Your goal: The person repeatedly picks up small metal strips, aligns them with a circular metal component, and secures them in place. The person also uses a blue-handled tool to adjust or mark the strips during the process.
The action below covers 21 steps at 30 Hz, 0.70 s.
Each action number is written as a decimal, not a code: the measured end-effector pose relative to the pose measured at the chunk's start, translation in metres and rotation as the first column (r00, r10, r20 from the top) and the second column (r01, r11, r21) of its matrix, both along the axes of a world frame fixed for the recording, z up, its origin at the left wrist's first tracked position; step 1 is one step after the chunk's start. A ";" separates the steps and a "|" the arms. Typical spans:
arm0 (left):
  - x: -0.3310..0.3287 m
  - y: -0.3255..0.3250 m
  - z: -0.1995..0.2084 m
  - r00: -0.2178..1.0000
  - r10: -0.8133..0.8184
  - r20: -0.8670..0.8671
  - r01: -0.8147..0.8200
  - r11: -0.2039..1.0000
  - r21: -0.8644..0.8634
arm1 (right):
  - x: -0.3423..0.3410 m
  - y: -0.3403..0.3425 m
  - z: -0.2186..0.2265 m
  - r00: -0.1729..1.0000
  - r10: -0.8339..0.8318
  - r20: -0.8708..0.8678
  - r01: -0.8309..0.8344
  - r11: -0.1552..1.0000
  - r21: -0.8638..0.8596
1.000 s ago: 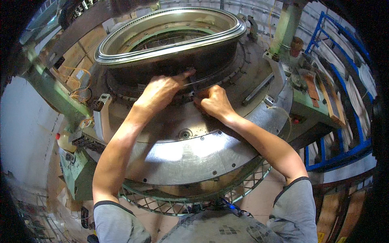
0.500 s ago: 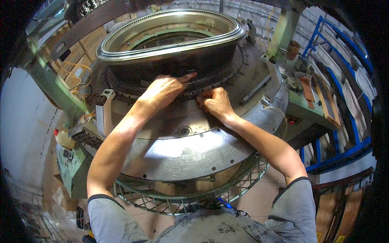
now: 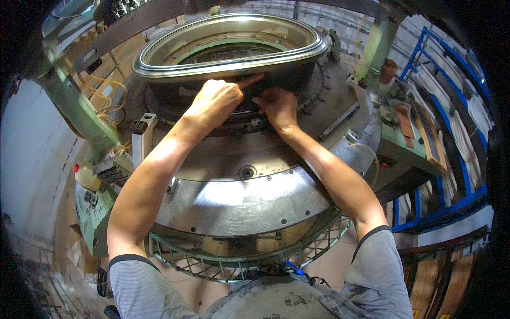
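A large machine has a dark cylinder (image 3: 175, 90) topped by a bright metal ring (image 3: 186, 70) with a finely toothed inner edge. My left hand (image 3: 217, 101) is at the cylinder's near side, its index finger stretched out along the dark wall and its other fingers bent; I see nothing in it. Just to its right, my right hand (image 3: 280, 109) is closed, fingertips pinched together close to the wall. Whatever the right fingertips hold, if anything, is too small or dark to make out.
A broad polished metal plate (image 3: 239, 207) curves around in front, above a lattice guard (image 3: 212, 270). Green posts (image 3: 79, 114) stand at both sides. A blue rack (image 3: 446, 122) with white bundles is at the right, and a red-capped bottle (image 3: 86, 176) at the left.
Both hands have moved up the cylinder's near side, the right one from the plate's dark inner edge to the wall. The view has shifted slightly.
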<state>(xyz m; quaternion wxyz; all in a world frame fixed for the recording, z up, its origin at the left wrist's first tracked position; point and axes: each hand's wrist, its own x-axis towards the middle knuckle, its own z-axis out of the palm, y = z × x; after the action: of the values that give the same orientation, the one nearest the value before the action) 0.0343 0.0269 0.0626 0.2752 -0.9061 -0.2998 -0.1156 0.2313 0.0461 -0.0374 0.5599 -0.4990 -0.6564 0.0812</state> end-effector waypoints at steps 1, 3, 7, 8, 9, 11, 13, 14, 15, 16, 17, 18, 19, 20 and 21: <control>0.000 0.001 -0.001 1.000 -0.001 -0.002 0.001 1.000 0.019 | 0.007 -0.001 0.005 0.983 -0.055 0.173 0.046 0.997 0.059; 0.002 0.002 -0.004 1.000 0.002 -0.006 -0.001 0.997 0.074 | 0.014 -0.001 0.015 0.885 -0.243 0.397 0.228 0.970 0.085; 0.003 0.003 -0.009 0.998 0.050 -0.033 -0.047 0.995 0.089 | 0.020 0.000 0.029 0.846 -0.327 0.421 0.299 0.945 0.134; 0.003 0.002 -0.010 0.999 0.030 -0.019 -0.029 0.996 0.084 | 0.020 0.000 0.030 0.855 -0.309 0.416 0.301 0.950 0.087; 0.003 0.002 -0.010 1.000 0.012 -0.004 -0.011 0.997 0.083 | 0.020 0.002 0.031 0.872 -0.280 0.400 0.276 0.959 0.070; 0.002 0.001 -0.008 1.000 0.002 0.016 -0.004 0.997 0.078 | 0.020 0.006 0.031 0.867 -0.282 0.410 0.274 0.958 0.080; 0.002 0.001 -0.007 1.000 0.011 0.009 -0.012 0.998 0.070 | 0.021 0.011 0.030 0.826 -0.374 0.423 0.317 0.927 0.200; 0.003 0.001 -0.006 1.000 0.016 0.001 -0.016 0.997 0.071 | 0.022 0.013 0.029 0.874 -0.283 0.394 0.269 0.959 0.092; 0.003 0.001 -0.005 1.000 0.025 -0.013 -0.024 0.996 0.081 | 0.023 0.015 0.029 0.920 -0.211 0.329 0.202 0.977 0.061; 0.003 0.000 -0.004 1.000 0.020 -0.013 -0.018 0.997 0.077 | 0.023 0.016 0.029 0.956 -0.136 0.260 0.130 0.991 0.038; 0.002 0.000 -0.002 1.000 0.014 -0.012 -0.013 0.997 0.074 | 0.027 0.015 0.029 0.911 0.377 -0.168 -0.404 0.900 -0.167; 0.001 -0.001 -0.001 1.000 0.008 -0.012 -0.007 0.998 0.070 | 0.029 0.012 0.029 0.609 0.417 -0.675 -0.727 0.635 -0.263; 0.001 -0.001 0.000 1.000 -0.006 0.003 0.006 0.998 0.063 | 0.030 0.013 0.031 0.640 0.356 -0.681 -0.702 0.632 -0.329; 0.001 -0.001 0.001 1.000 -0.003 -0.002 0.003 0.999 0.047 | 0.033 0.012 0.034 0.662 0.287 -0.692 -0.675 0.629 -0.385; 0.000 0.000 0.002 1.000 0.000 -0.006 0.000 1.000 0.030 | 0.031 0.010 0.034 0.623 0.289 -0.726 -0.701 0.619 -0.355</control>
<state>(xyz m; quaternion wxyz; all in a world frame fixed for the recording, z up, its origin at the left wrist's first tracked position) 0.0346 0.0269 0.0647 0.2900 -0.9021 -0.2972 -0.1172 0.2625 0.0557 -0.0034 0.4957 -0.3812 -0.4943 0.6039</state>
